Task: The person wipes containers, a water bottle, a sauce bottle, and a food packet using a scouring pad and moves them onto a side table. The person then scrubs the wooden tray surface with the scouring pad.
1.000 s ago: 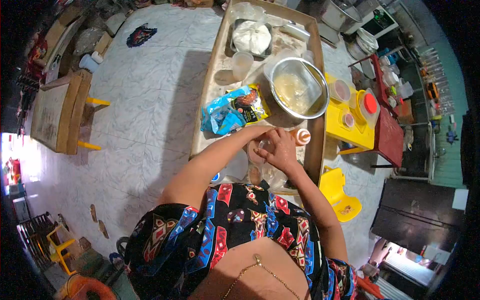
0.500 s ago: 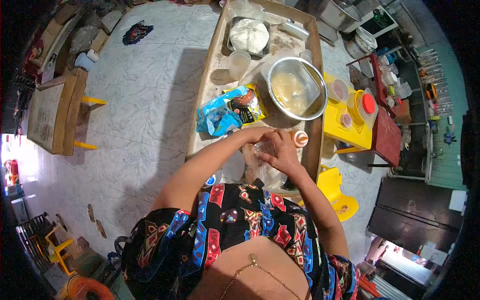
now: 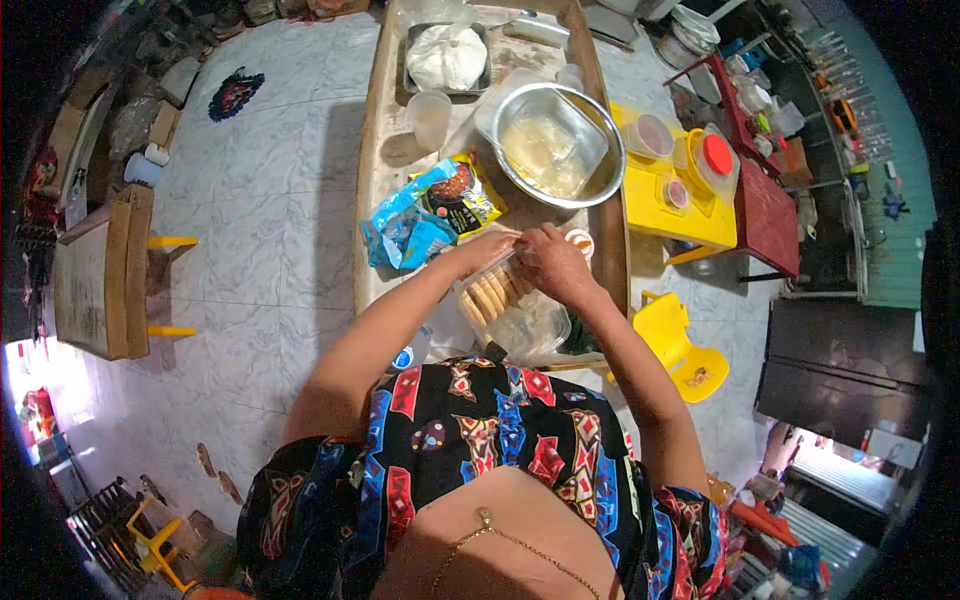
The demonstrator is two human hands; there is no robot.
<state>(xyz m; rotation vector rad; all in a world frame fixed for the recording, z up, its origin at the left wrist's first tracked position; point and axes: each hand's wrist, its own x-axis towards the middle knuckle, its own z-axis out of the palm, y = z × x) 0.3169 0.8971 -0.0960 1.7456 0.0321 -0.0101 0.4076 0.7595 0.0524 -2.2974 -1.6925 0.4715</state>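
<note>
A clear plastic container (image 3: pixel 535 338) lies on the tray-like table close to my body. Under its clear film or wall shows a row of tan, finger-shaped pieces (image 3: pixel 487 295); what they are I cannot make out. My left hand (image 3: pixel 488 252) is closed on the container's far edge. Right beside it, the bent fingers of my right hand (image 3: pixel 553 265) pinch the same edge, fingertips partly hidden. Just past my right hand stands a bottle with a white and orange top (image 3: pixel 580 241). A blue torn bag (image 3: pixel 405 235) and a black-and-yellow packet (image 3: pixel 465 200) lie beyond my left hand.
A metal bowl (image 3: pixel 612 180) with pale liquid and a clear tub stands ahead right. Farther off are a plastic cup (image 3: pixel 430 120) and white dough (image 3: pixel 447 57) in a dark pan. The wooden table rim (image 3: pixel 362 190) is raised. A yellow chair (image 3: pixel 690 365) is at right.
The view has shifted, so the table sits farther left and higher. My hands stay at the container's far edge, and the tan pieces now show between my arms.
</note>
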